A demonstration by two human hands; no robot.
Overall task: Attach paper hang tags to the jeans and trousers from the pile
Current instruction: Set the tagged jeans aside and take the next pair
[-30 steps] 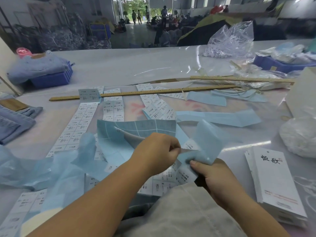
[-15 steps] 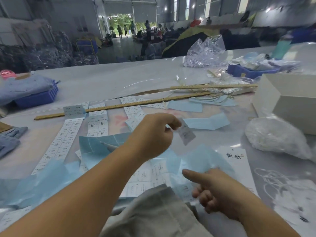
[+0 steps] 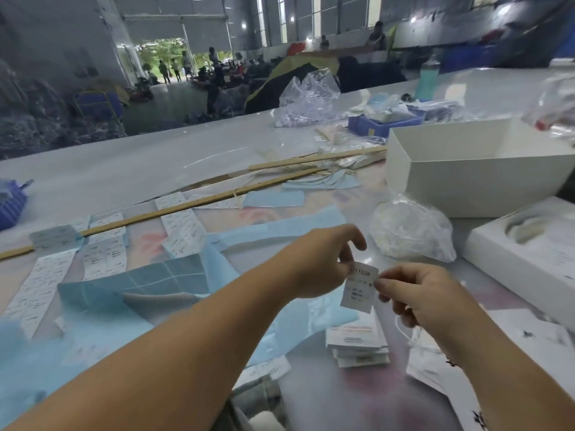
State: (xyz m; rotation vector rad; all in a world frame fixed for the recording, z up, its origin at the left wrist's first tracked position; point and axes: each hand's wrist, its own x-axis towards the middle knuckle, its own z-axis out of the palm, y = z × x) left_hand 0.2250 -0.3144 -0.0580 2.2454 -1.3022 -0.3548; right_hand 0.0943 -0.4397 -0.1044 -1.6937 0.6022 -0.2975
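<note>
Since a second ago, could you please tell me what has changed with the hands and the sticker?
The left hand peeled a small white sticker off the blue backing sheet and carried it right, over the stack of hang tags. The right hand let go of the blue backing and now pinches the sticker's other edge. The wooden rulers and sticker strips lie as before.

A small white sticker, printed with dark text, hangs upright above the table, pinched at its top corners; below it lies a stack of white hang tags, flat, slightly fanned.
</note>
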